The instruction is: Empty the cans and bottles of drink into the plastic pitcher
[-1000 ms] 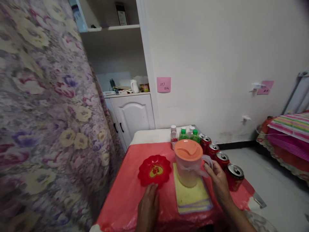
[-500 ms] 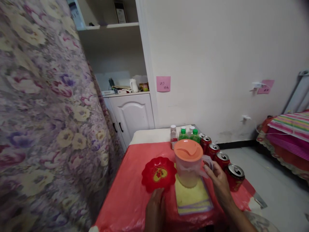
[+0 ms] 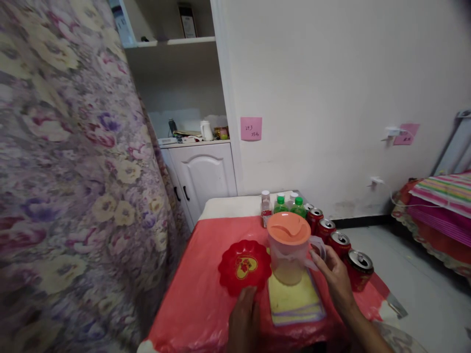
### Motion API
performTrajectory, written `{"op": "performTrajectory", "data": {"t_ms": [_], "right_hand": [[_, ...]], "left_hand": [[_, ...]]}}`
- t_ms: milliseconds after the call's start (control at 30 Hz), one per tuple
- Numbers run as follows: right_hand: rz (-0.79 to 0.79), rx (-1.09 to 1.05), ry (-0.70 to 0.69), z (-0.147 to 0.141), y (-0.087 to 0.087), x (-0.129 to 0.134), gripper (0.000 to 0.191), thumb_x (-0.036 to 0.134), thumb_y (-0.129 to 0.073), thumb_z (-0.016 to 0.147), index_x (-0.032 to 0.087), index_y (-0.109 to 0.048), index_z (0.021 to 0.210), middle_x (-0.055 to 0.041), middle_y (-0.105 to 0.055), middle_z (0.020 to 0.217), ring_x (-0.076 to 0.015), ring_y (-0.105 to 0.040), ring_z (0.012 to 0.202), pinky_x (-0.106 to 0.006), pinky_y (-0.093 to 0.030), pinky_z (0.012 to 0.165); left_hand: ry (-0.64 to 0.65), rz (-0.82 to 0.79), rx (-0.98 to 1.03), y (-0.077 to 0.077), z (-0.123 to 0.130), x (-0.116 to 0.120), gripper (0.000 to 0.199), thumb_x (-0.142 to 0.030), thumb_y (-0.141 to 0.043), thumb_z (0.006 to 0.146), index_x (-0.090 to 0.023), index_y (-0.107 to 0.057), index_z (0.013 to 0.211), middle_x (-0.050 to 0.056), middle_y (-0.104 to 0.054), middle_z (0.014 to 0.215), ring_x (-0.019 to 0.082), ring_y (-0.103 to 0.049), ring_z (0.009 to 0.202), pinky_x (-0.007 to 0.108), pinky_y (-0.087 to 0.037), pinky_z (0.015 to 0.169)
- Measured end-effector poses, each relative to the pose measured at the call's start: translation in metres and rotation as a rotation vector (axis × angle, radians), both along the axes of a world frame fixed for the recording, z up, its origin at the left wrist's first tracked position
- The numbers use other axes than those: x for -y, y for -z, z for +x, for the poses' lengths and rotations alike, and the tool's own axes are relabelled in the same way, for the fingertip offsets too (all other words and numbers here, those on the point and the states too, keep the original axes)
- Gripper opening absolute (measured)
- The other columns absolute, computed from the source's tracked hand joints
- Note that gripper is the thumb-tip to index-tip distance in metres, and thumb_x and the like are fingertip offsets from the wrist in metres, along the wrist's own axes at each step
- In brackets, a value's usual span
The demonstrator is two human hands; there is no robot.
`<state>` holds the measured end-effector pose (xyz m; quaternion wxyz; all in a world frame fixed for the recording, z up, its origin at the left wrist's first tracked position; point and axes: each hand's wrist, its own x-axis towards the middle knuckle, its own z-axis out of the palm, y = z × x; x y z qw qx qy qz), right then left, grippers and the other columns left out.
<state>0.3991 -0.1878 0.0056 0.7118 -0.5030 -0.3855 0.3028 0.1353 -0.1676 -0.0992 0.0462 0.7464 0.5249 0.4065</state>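
A translucent plastic jug [image 3: 287, 257] with an orange lid [image 3: 289, 228] stands upright at the back part of a stack of yellow cloths [image 3: 294, 301]. My right hand [image 3: 334, 274] is closed round its handle, thumb on top. Left of the jug lies a red scalloped dish [image 3: 226, 269] with a yellow heart and red print in its middle. At the dish's near rim is my left hand [image 3: 245, 314], fingers held together and closed on the edge; their undersides are hidden. Pale liquid seems to fill the bottom of the jug.
Several red drink cans [image 3: 359, 270] line the right side of the red-covered table [image 3: 191, 289]. Behind the jug are green-capped bottles [image 3: 298, 208] and a clear bottle with a red label [image 3: 266, 210]. A floral curtain [image 3: 84, 171] hangs at left.
My left hand has shifted slightly right along the near rim of the dish. The right hand keeps its hold on the jug handle. The whole view has moved a little.
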Motion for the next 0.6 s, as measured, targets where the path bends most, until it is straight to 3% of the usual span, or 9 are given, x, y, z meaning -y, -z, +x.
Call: {"op": "performTrajectory", "data": {"t_ms": [167, 300, 500, 600], "right_hand": [[-0.035, 0.098, 0.030, 0.003, 0.001, 0.004, 0.053, 0.049, -0.075, 0.073, 0.023, -0.061, 0.117, -0.0087, -0.068, 0.118, -0.0302, -0.060, 0.111, -0.043, -0.045, 0.097], [-0.055, 0.150, 0.123, 0.008, 0.016, 0.016, 0.062, 0.051, -0.078, 0.068, 0.024, -0.059, 0.121, -0.0091, -0.064, 0.124, -0.0313, -0.058, 0.114, -0.045, -0.044, 0.099], [-0.158, 0.150, 0.344, 0.010, 0.055, 0.053, 0.051, 0.058, -0.075, 0.064, 0.024, -0.064, 0.101, -0.0044, -0.067, 0.094, -0.0275, -0.063, 0.088, -0.041, -0.051, 0.083], [-0.224, 0.146, 0.270, 0.004, 0.072, 0.068, 0.043, 0.059, -0.074, 0.065, 0.024, -0.068, 0.090, -0.0048, -0.070, 0.087, -0.0274, -0.066, 0.082, -0.037, -0.055, 0.074]], "left_hand": [[0.059, -0.002, -0.016, -0.003, -0.008, 0.005, 0.038, -0.021, -0.045, 0.087, -0.021, -0.071, 0.115, 0.010, -0.075, 0.121, 0.023, -0.069, 0.113, 0.038, -0.059, 0.095], [0.088, -0.014, -0.001, -0.007, -0.028, 0.010, 0.036, -0.023, -0.047, 0.087, -0.022, -0.071, 0.113, 0.011, -0.076, 0.117, 0.023, -0.070, 0.111, 0.039, -0.059, 0.094], [-0.004, -0.137, 0.145, -0.010, -0.068, 0.012, 0.026, -0.033, -0.051, 0.087, -0.021, -0.067, 0.103, 0.008, -0.076, 0.101, 0.023, -0.074, 0.094, 0.037, -0.061, 0.084], [-0.050, -0.165, 0.236, 0.000, -0.075, 0.012, 0.027, -0.038, -0.052, 0.086, -0.019, -0.066, 0.098, 0.007, -0.075, 0.092, 0.022, -0.073, 0.080, 0.034, -0.061, 0.075]]}}
